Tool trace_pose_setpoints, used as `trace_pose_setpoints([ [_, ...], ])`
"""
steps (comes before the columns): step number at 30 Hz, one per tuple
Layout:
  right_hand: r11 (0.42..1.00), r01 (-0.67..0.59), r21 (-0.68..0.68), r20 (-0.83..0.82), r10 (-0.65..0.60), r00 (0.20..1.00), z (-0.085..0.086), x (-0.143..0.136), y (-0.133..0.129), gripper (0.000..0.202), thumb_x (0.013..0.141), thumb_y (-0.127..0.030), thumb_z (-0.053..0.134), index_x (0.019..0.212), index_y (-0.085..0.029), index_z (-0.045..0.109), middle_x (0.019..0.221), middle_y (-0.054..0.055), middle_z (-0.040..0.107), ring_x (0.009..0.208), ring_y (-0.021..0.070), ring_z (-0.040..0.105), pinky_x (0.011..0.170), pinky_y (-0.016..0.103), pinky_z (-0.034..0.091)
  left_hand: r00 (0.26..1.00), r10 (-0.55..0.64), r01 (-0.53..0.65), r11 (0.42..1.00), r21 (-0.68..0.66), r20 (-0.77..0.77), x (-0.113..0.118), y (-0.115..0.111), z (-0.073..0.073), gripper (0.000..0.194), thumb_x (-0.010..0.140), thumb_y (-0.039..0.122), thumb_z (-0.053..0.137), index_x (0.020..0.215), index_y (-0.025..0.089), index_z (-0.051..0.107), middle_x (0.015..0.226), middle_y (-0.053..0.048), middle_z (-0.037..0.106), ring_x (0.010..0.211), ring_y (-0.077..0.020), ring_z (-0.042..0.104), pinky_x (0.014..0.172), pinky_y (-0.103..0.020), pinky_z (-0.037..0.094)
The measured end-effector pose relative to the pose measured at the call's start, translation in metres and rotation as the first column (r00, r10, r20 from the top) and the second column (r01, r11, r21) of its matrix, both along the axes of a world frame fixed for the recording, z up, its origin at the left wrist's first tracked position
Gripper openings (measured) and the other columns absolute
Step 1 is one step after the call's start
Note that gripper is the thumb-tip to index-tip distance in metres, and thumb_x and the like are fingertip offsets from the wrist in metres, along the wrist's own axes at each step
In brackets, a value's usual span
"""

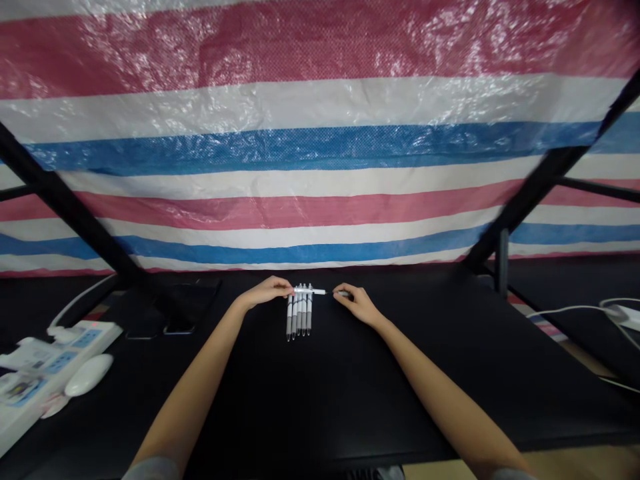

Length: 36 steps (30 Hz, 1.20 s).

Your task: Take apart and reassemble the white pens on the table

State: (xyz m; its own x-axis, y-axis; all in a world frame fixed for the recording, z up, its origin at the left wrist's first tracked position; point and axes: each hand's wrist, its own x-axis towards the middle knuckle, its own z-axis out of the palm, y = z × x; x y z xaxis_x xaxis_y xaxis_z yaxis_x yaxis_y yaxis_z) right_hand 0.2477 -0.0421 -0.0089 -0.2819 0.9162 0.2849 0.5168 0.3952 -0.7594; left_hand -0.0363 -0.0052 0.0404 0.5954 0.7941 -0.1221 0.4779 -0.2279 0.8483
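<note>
My left hand [268,292] pinches one end of a white pen barrel [314,291], held level. From the barrel's right end a thin dark tip points toward my right hand [361,305]. The fingers of that hand are closed on a small greyish pen part [344,293], mostly hidden by them; a narrow gap separates it from the tip. Beneath the barrel, several white and grey pens [299,317] lie side by side on the black table [310,400], their grey ends toward me.
A white power strip [55,367] with plugs and a white mouse [89,375] are at the left. Dark flat devices [173,310] lie behind my left forearm. Black slanted frame bars [95,223] stand at both sides, before a striped plastic sheet [310,213]. White cables [570,309] run at the right.
</note>
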Motion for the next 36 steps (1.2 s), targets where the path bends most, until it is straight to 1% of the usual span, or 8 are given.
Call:
trace_pose_setpoints([
  [3,0.999,-0.036,0.018,-0.003,0.037,0.999,0.0,0.0,0.0,0.027,0.083,-0.037,0.052,0.102,-0.019,0.058,0.066,-0.002,0.052,0.056,0.0117,0.047,0.058,0.024,0.037,0.998,-0.05,0.05,0.999,-0.002,0.034,0.009,-0.001,-0.001,0.029,0.079,0.041,0.055,0.08,0.015,0.067,0.075,-0.002,0.064,0.075,-0.0152,0.054,0.072,-0.026,0.037],
  [7,0.997,-0.071,0.024,-0.066,0.072,0.995,0.0,0.0,0.001,0.021,0.082,-0.033,0.053,0.097,-0.019,0.055,0.065,-0.003,0.048,0.057,0.0116,0.045,0.058,0.023,0.036,0.999,-0.031,0.03,0.999,0.011,0.038,0.016,-0.003,-0.003,0.027,0.078,0.039,0.057,0.079,0.015,0.068,0.075,-0.003,0.065,0.073,-0.0151,0.055,0.07,-0.026,0.038],
  [13,0.994,-0.112,-0.007,-0.168,0.109,0.98,-0.002,0.002,0.003,0.014,0.079,-0.031,0.056,0.086,-0.019,0.056,0.073,-0.001,0.055,0.067,0.0134,0.05,0.064,0.025,0.039,0.997,-0.022,0.022,1.0,-0.007,0.074,0.016,0.0,-0.008,0.026,0.077,0.039,0.059,0.081,0.015,0.069,0.079,-0.004,0.067,0.075,-0.0159,0.056,0.072,-0.027,0.039],
  [20,0.992,-0.109,-0.062,-0.251,0.09,0.964,-0.003,0.002,0.005,0.018,0.073,-0.032,0.064,0.083,-0.018,0.058,0.073,0.001,0.058,0.067,0.0141,0.054,0.066,0.028,0.042,0.998,0.013,-0.012,1.0,-0.007,0.069,0.017,0.002,-0.011,0.029,0.077,0.041,0.058,0.082,0.015,0.07,0.076,-0.004,0.066,0.074,-0.0163,0.056,0.072,-0.027,0.038],
  [25,0.987,-0.105,-0.123,-0.305,0.063,0.95,-0.003,0.003,0.005,0.025,0.069,-0.035,0.069,0.083,-0.017,0.06,0.076,0.003,0.063,0.072,0.0162,0.059,0.07,0.03,0.045,0.997,0.016,-0.016,1.0,-0.003,0.07,0.019,0.002,-0.011,0.031,0.077,0.043,0.057,0.079,0.015,0.069,0.07,-0.002,0.063,0.069,-0.0147,0.054,0.069,-0.026,0.038],
  [28,0.977,-0.131,-0.17,-0.349,0.064,0.935,-0.002,0.003,0.004,0.027,0.07,-0.038,0.068,0.084,-0.016,0.06,0.078,0.005,0.066,0.076,0.018,0.062,0.075,0.032,0.046,0.995,0.01,-0.01,1.0,0.007,0.103,0.019,0.002,-0.011,0.03,0.076,0.043,0.059,0.077,0.014,0.066,0.068,-0.001,0.063,0.066,-0.0134,0.054,0.068,-0.026,0.039],
  [32,0.971,-0.145,-0.191,-0.326,0.076,0.942,0.001,0.003,0.003,0.029,0.076,-0.044,0.062,0.082,-0.015,0.062,0.075,0.006,0.068,0.076,0.018,0.063,0.077,0.031,0.044,0.997,0.003,-0.009,0.997,0.08,0.077,0.02,0.001,-0.009,0.028,0.077,0.041,0.058,0.076,0.014,0.065,0.066,-0.001,0.062,0.062,-0.0122,0.053,0.063,-0.025,0.039],
  [36,0.974,-0.123,-0.188,-0.275,0.068,0.959,0.004,0.003,0.002,0.035,0.08,-0.049,0.055,0.077,-0.015,0.061,0.072,0.006,0.069,0.068,0.0159,0.06,0.07,0.028,0.042,1.0,0.017,-0.021,0.972,0.233,0.02,0.023,-0.004,-0.003,0.026,0.078,0.038,0.057,0.077,0.014,0.067,0.067,-0.003,0.065,0.06,-0.0123,0.054,0.06,-0.025,0.04],
])
